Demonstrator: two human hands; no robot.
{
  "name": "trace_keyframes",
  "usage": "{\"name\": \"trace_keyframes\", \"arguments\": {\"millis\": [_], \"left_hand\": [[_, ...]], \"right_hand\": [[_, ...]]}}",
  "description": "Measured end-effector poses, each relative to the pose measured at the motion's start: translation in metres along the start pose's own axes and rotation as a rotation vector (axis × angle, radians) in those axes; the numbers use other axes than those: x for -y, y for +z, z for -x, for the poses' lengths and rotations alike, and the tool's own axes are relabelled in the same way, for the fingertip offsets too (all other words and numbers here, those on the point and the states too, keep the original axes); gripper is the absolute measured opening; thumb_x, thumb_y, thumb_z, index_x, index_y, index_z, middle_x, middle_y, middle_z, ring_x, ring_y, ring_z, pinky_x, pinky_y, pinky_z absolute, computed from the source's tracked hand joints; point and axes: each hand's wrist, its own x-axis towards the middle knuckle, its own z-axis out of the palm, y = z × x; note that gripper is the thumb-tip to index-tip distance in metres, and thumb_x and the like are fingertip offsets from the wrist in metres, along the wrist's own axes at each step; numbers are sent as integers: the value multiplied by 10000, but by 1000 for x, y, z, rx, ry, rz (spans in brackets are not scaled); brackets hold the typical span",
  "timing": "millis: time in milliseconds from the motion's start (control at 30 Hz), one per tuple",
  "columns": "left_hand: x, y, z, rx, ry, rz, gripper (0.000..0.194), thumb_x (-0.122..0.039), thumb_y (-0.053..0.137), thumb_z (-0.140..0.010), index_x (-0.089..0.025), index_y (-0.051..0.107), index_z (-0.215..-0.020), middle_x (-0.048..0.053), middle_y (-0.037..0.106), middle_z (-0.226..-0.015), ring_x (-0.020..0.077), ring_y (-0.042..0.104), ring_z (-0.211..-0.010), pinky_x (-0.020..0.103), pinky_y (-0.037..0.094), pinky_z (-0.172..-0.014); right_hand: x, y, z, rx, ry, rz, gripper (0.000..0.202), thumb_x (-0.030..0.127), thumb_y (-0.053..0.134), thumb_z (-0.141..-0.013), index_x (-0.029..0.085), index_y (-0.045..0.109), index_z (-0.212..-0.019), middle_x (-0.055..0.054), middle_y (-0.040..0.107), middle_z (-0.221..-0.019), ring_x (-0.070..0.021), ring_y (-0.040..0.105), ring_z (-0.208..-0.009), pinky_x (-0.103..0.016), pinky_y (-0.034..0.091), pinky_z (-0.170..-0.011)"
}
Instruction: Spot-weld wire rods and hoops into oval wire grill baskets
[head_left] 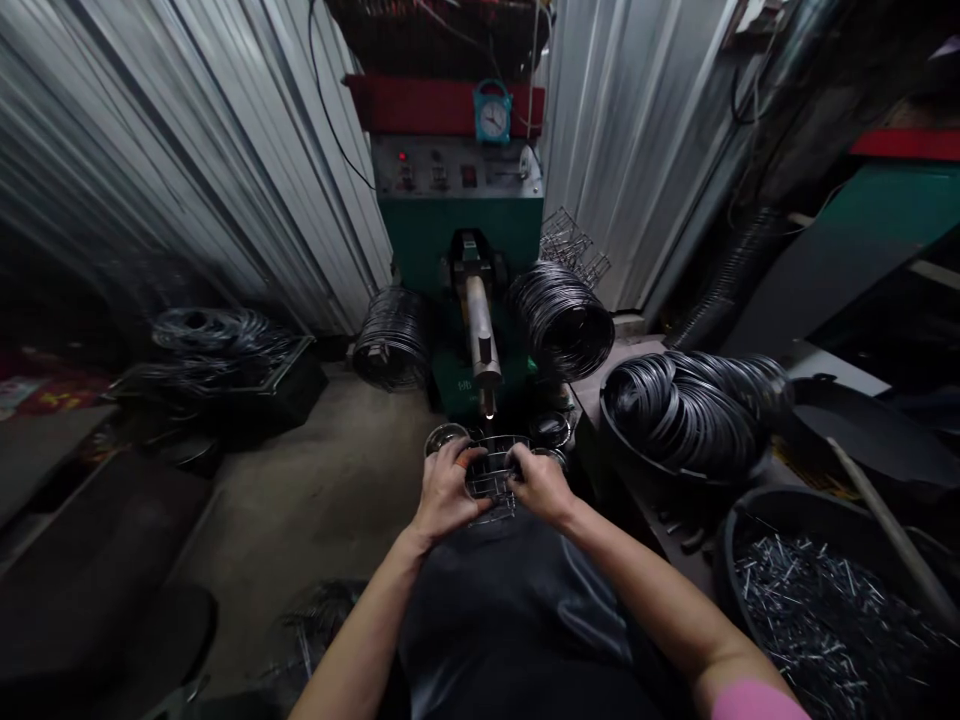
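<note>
A small round wire frame (496,465) is held between my two hands, just below the tip of a green machine (420,240). My left hand (448,490) grips its left side, with an orange band on one finger. My right hand (541,484) pinches its right side. Right above the frame, the machine's metal arm (480,325) ends in a tip with a small bright spot. Coils of wire rings hang on both sides of the machine, a left coil (391,340) and a right coil (564,320).
A tub of wire rings (694,415) stands to the right. Nearer is a black tub of short metal pins (817,600) with a stick (892,530) across it. More rings (217,335) lie on a dark box at left. A blue clock (493,113) hangs above.
</note>
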Motion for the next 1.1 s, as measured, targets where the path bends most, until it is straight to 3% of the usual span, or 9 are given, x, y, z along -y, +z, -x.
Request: {"name": "trace_keyframes", "arguments": {"millis": [133,267,633,833,1100], "left_hand": [[7,5,-1,-6,-42,79,632,-228,783,-516,-227,572,-1112,105,532,-1261,315,478,-1201,475,383,-992],[13,8,-7,-13,-69,125,632,-242,803,-503,-222,579,-1093,106,536,-1261,317,488,-1195,478,390,-990],[36,18,-16,-24,-42,155,607,-268,792,-517,-216,576,-1082,110,556,-1252,310,512,-1181,466,411,-978],[45,16,-29,-15,-70,174,627,-232,779,-504,-220,576,-1098,105,554,-1254,310,499,-1197,467,411,-983],[49,19,-44,21,-113,177,518,-248,776,-550,-245,652,-1053,100,519,-1273,309,495,-1193,476,416,-994]], "right_hand": [[-13,-1,0,153,-228,-115,247,86,526,-798,199,667,-967,-36,700,-924,-161,646,-871,-241,454,-769],[-15,-13,-8,248,-363,-26,287,169,605,-808,162,648,-1092,-95,671,-1043,-199,628,-953,-281,465,-817],[-19,2,-25,202,-360,167,282,122,583,-805,223,666,-1055,-49,695,-1009,-171,653,-908,-234,465,-736],[-14,-3,-37,190,-341,212,296,135,574,-813,234,659,-1079,-43,687,-1040,-163,646,-943,-226,460,-759],[-7,-12,-52,178,-299,237,298,125,578,-805,234,675,-1064,-48,686,-1062,-193,638,-987,-254,464,-781]]}}
